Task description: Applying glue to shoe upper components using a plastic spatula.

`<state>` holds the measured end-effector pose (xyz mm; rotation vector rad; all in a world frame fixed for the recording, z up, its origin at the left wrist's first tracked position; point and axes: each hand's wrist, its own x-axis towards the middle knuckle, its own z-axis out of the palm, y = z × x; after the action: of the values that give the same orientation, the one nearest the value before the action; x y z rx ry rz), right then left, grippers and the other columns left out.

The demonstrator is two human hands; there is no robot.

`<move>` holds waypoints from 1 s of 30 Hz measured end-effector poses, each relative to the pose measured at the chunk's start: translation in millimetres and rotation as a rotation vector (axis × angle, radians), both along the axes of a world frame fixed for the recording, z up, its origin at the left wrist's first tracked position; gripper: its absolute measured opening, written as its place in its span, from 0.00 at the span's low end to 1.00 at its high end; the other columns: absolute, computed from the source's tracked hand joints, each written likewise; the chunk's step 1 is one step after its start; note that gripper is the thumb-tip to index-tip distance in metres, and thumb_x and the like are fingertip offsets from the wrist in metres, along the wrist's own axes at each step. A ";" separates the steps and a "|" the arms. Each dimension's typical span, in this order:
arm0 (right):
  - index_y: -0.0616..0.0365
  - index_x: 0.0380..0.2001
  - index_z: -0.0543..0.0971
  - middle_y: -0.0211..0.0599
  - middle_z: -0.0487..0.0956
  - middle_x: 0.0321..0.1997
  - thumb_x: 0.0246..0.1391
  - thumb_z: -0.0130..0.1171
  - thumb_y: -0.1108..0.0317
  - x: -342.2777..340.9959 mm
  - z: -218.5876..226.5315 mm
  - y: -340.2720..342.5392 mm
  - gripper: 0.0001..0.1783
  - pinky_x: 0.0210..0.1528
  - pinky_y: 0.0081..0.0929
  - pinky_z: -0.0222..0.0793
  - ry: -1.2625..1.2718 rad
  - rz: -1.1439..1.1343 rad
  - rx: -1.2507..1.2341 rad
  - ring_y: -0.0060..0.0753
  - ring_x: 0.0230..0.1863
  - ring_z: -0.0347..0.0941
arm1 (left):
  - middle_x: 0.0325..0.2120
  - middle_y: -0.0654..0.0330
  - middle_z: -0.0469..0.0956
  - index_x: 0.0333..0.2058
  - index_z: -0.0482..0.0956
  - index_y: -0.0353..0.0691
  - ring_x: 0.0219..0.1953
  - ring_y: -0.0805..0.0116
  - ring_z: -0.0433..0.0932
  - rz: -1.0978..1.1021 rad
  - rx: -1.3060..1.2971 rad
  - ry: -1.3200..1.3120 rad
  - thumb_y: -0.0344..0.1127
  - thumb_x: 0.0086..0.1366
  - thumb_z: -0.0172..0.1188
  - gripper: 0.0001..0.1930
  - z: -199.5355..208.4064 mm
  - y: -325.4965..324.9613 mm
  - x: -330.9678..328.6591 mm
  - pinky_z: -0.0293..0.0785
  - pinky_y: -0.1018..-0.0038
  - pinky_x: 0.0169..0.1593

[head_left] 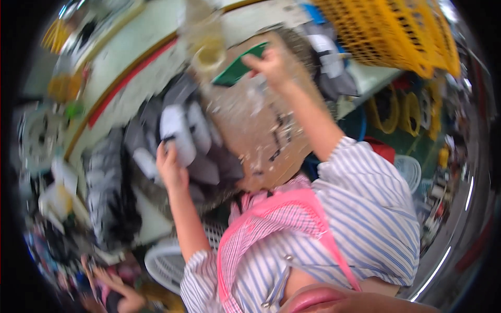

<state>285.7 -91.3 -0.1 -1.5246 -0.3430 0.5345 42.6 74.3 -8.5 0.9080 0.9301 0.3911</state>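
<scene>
My right hand (269, 68) is closed on a flat green piece (237, 68), shaped like a spreader, over the far part of a smeared brown board (250, 135). Lower on the left, my left hand (172, 166) has its fingers closed at the edge of a pale grey rounded piece (176, 133). That piece lies on a heap of dark grey cut pieces (209, 156), some with white faces. Just left of the green piece stands a see-through container (209, 49) with something yellowish inside. Motion blurs the fine detail.
A yellow plastic basket (386, 31) stands at the far right, beside more grey and white pieces (329, 57). Stacked dark pieces (109, 182) lie at the left. A white basket (164, 266) is below the table's near edge. Another person's arm (115, 284) shows at lower left.
</scene>
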 end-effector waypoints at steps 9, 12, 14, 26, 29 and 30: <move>0.61 0.24 0.72 0.29 0.71 0.20 0.42 0.52 0.75 -81.5 -28.0 37.1 0.02 0.21 0.15 0.62 0.011 0.441 0.061 0.18 0.20 0.66 | 0.28 0.65 0.71 0.34 0.69 0.34 0.29 0.79 0.68 0.096 0.013 -0.042 0.24 0.52 0.50 0.09 -33.3 -25.9 -8.1 0.62 0.84 0.35; 0.62 0.23 0.72 0.31 0.72 0.21 0.35 0.50 0.82 -89.9 -25.4 38.2 0.07 0.26 0.17 0.63 -0.354 0.339 0.058 0.23 0.23 0.67 | 0.27 0.66 0.71 0.33 0.70 0.35 0.28 0.80 0.68 0.145 -0.025 -0.046 0.24 0.52 0.51 0.08 -35.3 -24.8 -15.0 0.62 0.84 0.35; 0.62 0.23 0.73 0.32 0.72 0.21 0.34 0.50 0.83 -108.8 -27.5 20.1 0.09 0.26 0.18 0.63 -0.445 0.572 0.050 0.23 0.24 0.68 | 0.27 0.66 0.71 0.32 0.70 0.35 0.28 0.80 0.68 0.193 -0.015 -0.058 0.24 0.52 0.51 0.07 -43.1 -26.6 -15.8 0.62 0.84 0.34; 0.60 0.22 0.73 0.39 0.72 0.21 0.34 0.54 0.79 -115.3 1.4 24.0 0.06 0.25 0.22 0.63 -0.650 0.643 -0.047 0.34 0.23 0.70 | 0.29 0.64 0.72 0.35 0.70 0.32 0.29 0.79 0.68 0.213 0.013 -0.046 0.24 0.51 0.52 0.11 -42.3 -27.1 -10.3 0.61 0.85 0.35; 0.59 0.20 0.73 0.38 0.71 0.20 0.35 0.55 0.76 -125.0 -17.0 20.8 0.04 0.24 0.22 0.63 -0.622 0.449 0.039 0.36 0.23 0.69 | 0.29 0.64 0.72 0.36 0.69 0.32 0.29 0.78 0.68 0.223 0.013 -0.096 0.25 0.51 0.53 0.11 -49.8 -27.6 -11.0 0.62 0.84 0.35; 0.59 0.21 0.73 0.38 0.72 0.20 0.35 0.55 0.77 -132.7 -27.4 5.6 0.05 0.24 0.21 0.62 -0.638 0.559 -0.082 0.34 0.23 0.69 | 0.29 0.64 0.72 0.36 0.69 0.32 0.29 0.78 0.68 0.222 0.013 -0.103 0.25 0.51 0.53 0.11 -51.2 -28.3 -8.6 0.62 0.84 0.35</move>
<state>152.9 -85.6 -27.5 -1.6525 -1.2775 0.4800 34.1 46.0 -59.7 0.7906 0.9374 0.6284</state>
